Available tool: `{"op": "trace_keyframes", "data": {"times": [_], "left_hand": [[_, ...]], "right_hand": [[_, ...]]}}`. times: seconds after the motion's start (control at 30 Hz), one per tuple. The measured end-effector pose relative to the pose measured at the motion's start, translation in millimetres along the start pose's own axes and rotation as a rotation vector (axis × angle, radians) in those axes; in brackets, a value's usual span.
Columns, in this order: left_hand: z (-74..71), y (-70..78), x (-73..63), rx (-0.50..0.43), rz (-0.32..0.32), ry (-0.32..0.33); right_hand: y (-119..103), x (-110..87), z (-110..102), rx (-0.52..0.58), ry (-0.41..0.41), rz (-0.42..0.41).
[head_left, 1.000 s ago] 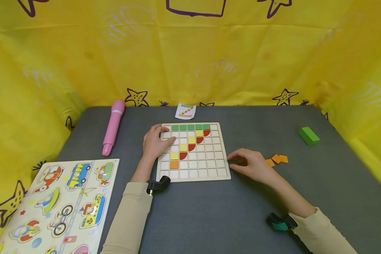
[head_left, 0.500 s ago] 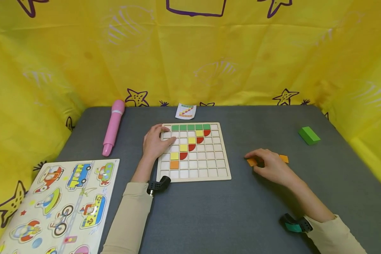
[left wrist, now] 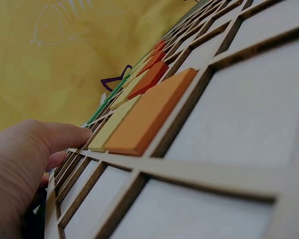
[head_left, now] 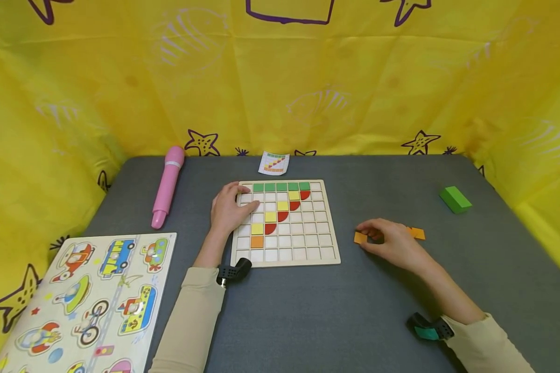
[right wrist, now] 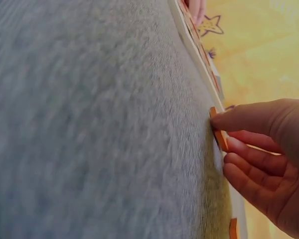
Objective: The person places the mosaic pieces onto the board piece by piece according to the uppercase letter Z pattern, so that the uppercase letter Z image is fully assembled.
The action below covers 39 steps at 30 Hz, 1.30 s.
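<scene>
A wooden grid board [head_left: 298, 255] lies on the table, with green, yellow and red tiles and one orange tile [head_left: 257, 242] in its cells. My left hand [head_left: 229, 211] rests on its upper left side, thumb and forefinger over the cells. In the left wrist view, the thumb [left wrist: 65, 137] extends toward the yellow tile [left wrist: 112, 132]. To the right of the board, my right hand [head_left: 392, 246] pinches an orange square tile [right wrist: 219, 130] between thumb and fingers, just above or on the table. Loose orange tiles [head_left: 417, 233] lie behind that hand, partly hidden by it.
A small pattern card [head_left: 274, 163] lies beyond the board. A pink toy microphone [head_left: 166, 189] is at the back left, a picture puzzle [head_left: 135, 280] at the front left. The green block [head_left: 455, 200] sits at the right. Yellow cloth surrounds the table [head_left: 298, 316].
My right hand has moved right from the board's edge to the loose orange tiles, taken one, and shifted slightly back left with it. My left hand stays on the board.
</scene>
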<state>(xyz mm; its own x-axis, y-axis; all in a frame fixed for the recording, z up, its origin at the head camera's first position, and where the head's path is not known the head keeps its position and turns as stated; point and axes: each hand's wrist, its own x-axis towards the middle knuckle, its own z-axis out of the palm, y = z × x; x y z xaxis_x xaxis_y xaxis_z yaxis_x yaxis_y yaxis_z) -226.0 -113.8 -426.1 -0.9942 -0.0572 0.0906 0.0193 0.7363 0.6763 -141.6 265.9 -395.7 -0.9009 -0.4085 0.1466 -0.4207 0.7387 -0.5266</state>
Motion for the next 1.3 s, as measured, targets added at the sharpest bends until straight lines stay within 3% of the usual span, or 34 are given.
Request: {"op": "trace_keyframes", "data": {"times": [0.33,0.77,1.3], "left_hand": [[-0.9,1.0,-1.1,0.001,0.004,0.005],[-1.6,1.3,-1.0,-0.001,0.006,0.0],[-0.9,-0.7,-0.4,0.007,0.011,0.004]], "right_hand": [[-25.0,25.2,12.0,0.145,-0.024,0.013],[-69.8,59.2,41.7,0.238,-0.111,-0.1],[-108.9,88.0,79.0,0.175,-0.156,-0.264]]}}
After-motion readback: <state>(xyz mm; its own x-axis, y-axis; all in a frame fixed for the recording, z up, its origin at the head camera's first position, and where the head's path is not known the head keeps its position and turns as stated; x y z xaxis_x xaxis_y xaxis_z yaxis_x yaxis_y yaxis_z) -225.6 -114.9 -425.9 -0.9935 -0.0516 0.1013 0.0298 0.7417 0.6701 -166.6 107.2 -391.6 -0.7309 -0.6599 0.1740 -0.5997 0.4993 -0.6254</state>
